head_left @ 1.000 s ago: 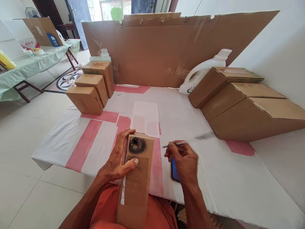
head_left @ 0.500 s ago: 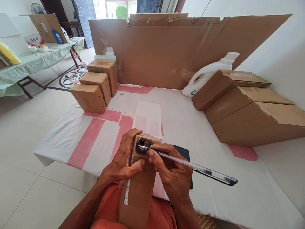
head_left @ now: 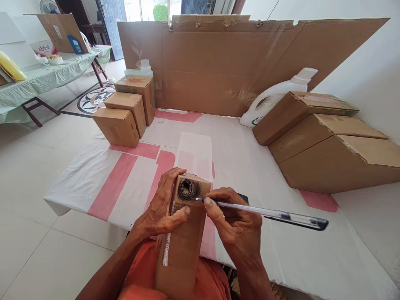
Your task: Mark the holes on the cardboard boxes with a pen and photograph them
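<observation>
A long narrow cardboard box (head_left: 183, 250) rests upright on my lap, leaning against the table's near edge. Near its top is a hole ringed by dark scribbled ink (head_left: 187, 189). My left hand (head_left: 165, 204) grips the box's left side, thumb lying across the front face below the ring. In my right hand (head_left: 236, 216) a clear gel pen (head_left: 271, 213) with a black cap on its back end is pinched between thumb and fingers. The pen's tip is at the lower right edge of the inked ring. Behind my right hand a dark flat object (head_left: 243, 198) is mostly hidden.
Three small cardboard boxes (head_left: 117, 127) and a pale bottle (head_left: 145, 68) stand at the table's left. Larger boxes (head_left: 331, 162) and a white jug (head_left: 271, 98) are on the right. A cardboard panel (head_left: 203, 66) spans the back. A white cloth with pink stripes (head_left: 114, 187) covers the table.
My right hand and the pen have moved right, so the tip has left the hole for the ring's lower right edge. My left hand and the box stay nearly still.
</observation>
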Demonstrator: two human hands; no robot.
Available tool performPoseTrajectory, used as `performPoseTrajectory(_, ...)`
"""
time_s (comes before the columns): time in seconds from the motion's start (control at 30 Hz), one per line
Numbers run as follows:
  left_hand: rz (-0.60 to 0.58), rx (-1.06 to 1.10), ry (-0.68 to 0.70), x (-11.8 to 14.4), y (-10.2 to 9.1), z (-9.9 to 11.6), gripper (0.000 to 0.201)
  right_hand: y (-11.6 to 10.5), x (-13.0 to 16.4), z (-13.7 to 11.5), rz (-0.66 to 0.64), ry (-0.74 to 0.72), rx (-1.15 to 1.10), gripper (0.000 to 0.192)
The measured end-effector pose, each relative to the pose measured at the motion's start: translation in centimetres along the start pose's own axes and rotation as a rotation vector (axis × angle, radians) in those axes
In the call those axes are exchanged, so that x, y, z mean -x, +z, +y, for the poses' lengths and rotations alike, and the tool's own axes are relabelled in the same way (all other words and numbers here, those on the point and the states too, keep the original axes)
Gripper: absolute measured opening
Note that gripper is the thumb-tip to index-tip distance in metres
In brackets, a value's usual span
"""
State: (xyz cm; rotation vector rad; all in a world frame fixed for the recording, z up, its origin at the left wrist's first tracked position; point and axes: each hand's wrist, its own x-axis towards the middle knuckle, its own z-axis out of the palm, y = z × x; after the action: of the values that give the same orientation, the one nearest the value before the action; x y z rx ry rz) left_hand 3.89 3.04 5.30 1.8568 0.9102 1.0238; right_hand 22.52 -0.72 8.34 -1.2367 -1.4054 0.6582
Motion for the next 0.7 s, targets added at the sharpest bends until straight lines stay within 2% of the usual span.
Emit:
performPoseTrajectory(0.13,0.003,0.008,0.001,0.1,0.1,0.0,0.077,-0.1,-0.5,0.0,0.087,0.043,-0.013,0.013)
performPoseTrajectory(0.27,0.0,-0.011,0.003,0.2,0.1,-0.2,0.077,-0.2,-2.5,0.0,0.051,0.065,-0.179,0.015)
performPoseTrajectory(0.37,0.007,0.0,-0.05,0.6,-0.3,-0.3,0.075,-1.2,-5.0,1.6,0.173,0.107,-0.289,0.023)
performPoseTrajectory(0.43,0.026,0.015,-0.081,0.8,-0.7,-0.4,0.075,-1.9,-6.1,3.8,0.166,0.197,-0.116,0.027)
performPoseTrajectory(0.5,0.046,0.017,-0.097,1.0,-1.0,-0.6,0.074,-2.2,-6.0,6.2,0.016,0.314,0.159,0.027)
performPoseTrajectory(0.6,0.061,-0.002,-0.105,1.1,-1.3,-0.8,0.073,-1.2,-3.6,8.8,-0.144,0.405,0.376,0.022)
performPoseTrajectory(0.7,0.066,-0.015,-0.099,1.0,-1.3,-0.9,0.072,0.7,-0.8,9.4,-0.207,0.47,0.572,0.015)
